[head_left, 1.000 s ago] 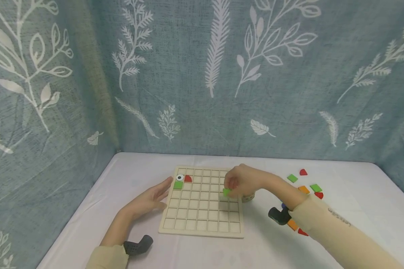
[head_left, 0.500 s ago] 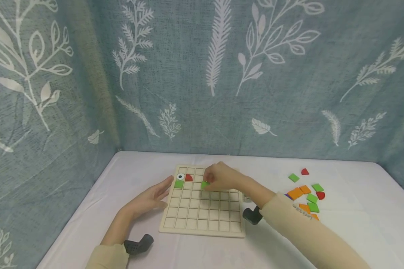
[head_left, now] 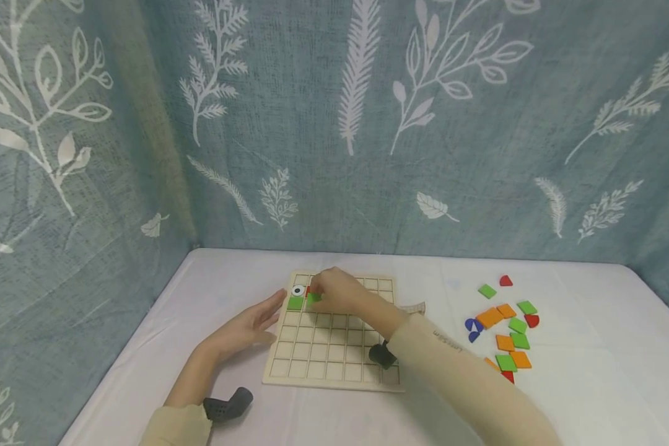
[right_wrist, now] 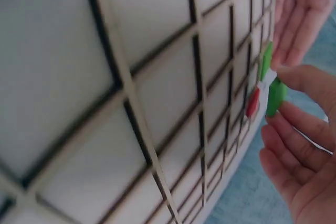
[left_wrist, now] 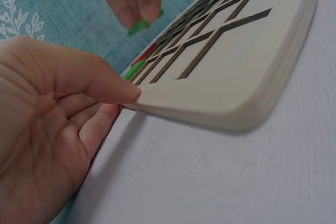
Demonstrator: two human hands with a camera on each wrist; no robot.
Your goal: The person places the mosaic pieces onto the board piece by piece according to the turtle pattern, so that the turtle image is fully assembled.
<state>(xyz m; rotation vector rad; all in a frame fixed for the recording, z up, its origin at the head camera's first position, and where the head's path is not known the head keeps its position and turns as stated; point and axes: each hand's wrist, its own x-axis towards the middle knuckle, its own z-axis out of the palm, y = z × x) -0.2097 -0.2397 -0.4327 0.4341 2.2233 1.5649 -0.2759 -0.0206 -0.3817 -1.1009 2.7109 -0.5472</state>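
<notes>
My right hand [head_left: 340, 294] pinches a green square tile [right_wrist: 276, 97] between thumb and fingers, just above the upper left part of the gridded wooden board [head_left: 334, 383]. In the head view this tile [head_left: 314, 298] overlaps a red quarter-round piece [right_wrist: 253, 102] lying in the grid. To the left of that piece lies a white disc with a black dot [head_left: 298, 290], and a green square [head_left: 295, 303] fills the cell in front of the disc. My left hand [head_left: 245, 325] rests against the board's left edge, fingers mostly straight, its thumb touching the rim in the left wrist view.
Loose green squares [head_left: 526, 307], orange squares [head_left: 521, 359], red pieces [head_left: 505, 281] and blue pieces [head_left: 473, 324] lie scattered on the white table [head_left: 596, 347] to the right. A pale object [head_left: 414, 308] shows beside the board, partly behind my right arm. A patterned curtain [head_left: 312, 124] hangs behind.
My right hand has carried the green tile leftward across the board, from its right side to beside the red piece. The left hand has stayed at the left edge.
</notes>
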